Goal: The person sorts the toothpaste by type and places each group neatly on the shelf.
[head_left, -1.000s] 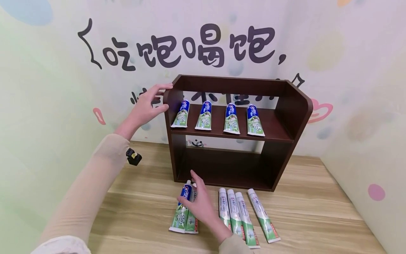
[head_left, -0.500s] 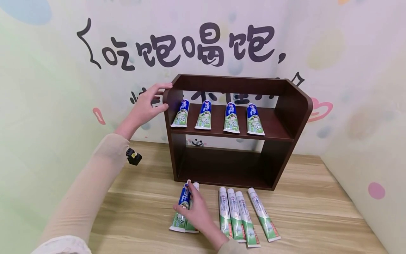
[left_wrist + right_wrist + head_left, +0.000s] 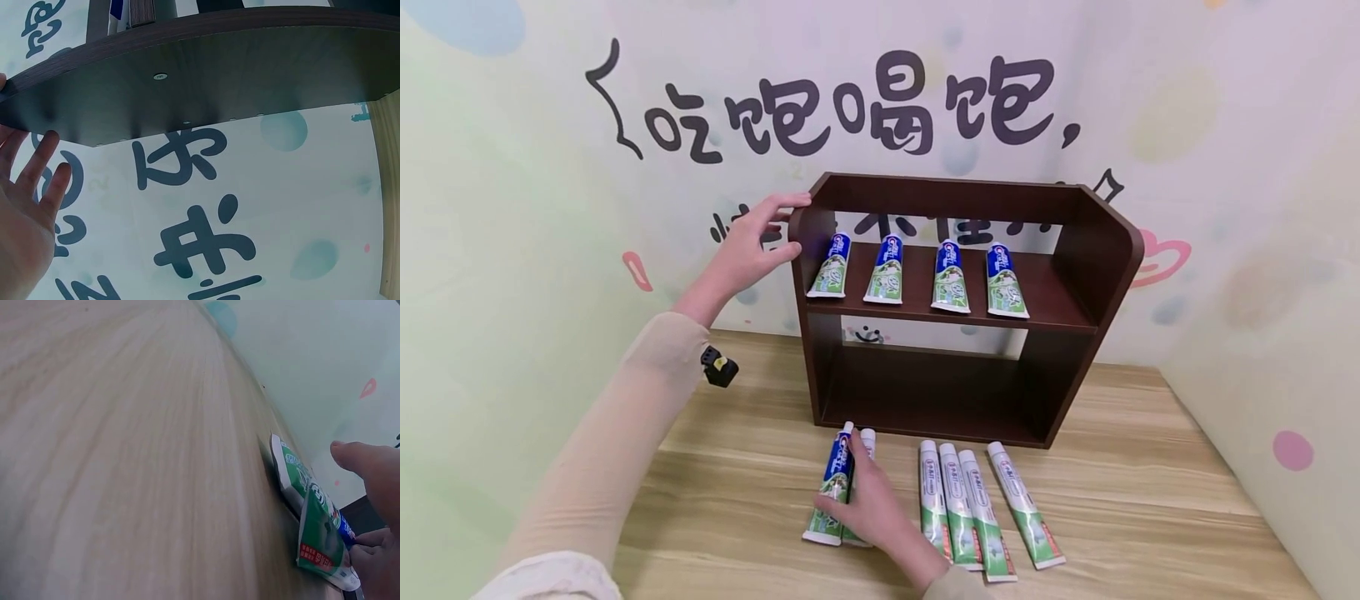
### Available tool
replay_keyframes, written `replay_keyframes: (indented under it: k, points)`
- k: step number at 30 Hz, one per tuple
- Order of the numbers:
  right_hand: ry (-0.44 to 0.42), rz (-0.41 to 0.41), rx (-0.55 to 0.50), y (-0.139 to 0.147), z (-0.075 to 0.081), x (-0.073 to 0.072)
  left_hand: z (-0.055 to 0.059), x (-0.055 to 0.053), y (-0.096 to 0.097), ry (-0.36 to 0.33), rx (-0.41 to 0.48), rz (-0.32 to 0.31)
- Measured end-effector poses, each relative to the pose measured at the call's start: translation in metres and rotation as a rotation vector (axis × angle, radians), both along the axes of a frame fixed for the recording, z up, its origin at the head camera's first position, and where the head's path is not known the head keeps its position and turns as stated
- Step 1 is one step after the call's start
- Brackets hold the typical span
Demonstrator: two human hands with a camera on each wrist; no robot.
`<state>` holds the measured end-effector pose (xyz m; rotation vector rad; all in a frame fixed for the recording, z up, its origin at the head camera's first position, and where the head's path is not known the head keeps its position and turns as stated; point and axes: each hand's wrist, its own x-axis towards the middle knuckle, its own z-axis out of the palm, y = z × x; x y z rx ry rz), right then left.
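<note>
In the head view my right hand (image 3: 876, 504) is over a blue-and-green toothpaste tube (image 3: 832, 492) lying on the table. Its index finger lies along the tube's right side, while the thumb reaches across toward the left edge. The right wrist view shows the thumb raised apart from the tube and the other fingertips at its blue part. A white-capped green toothpaste tube (image 3: 867, 446) lies beside it, partly hidden by my hand. My left hand (image 3: 748, 250) touches the upper left side of the dark brown shelf (image 3: 955, 321), fingers extended.
Several blue-and-green tubes (image 3: 951, 279) stand in a row on the upper tier. White-and-green tubes (image 3: 977, 512) lie on the wooden table (image 3: 1120, 500), in front of the shelf. A small black object (image 3: 721, 367) is left of it, and a printed wall (image 3: 1225, 208) rises behind.
My right hand has come down closer around the blue-and-green tube, its index finger now between the two neighbouring tubes. The left hand has stayed on the shelf.
</note>
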<state>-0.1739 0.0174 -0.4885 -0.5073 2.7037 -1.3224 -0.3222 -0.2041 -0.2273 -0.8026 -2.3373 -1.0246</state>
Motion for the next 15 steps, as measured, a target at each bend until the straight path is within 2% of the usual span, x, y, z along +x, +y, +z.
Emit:
replay_keyframes:
  k: [8,15]
  points:
    - [0.112,0.042,0.115,0.0070,-0.0019,-0.0021,0.0024,0.0018,0.0005,0.002,0.001,0.010]
    - [0.111,0.035,0.121,0.0110,-0.0026,-0.0020,0.0011,0.0027,0.0013,-0.009,-0.001,0.011]
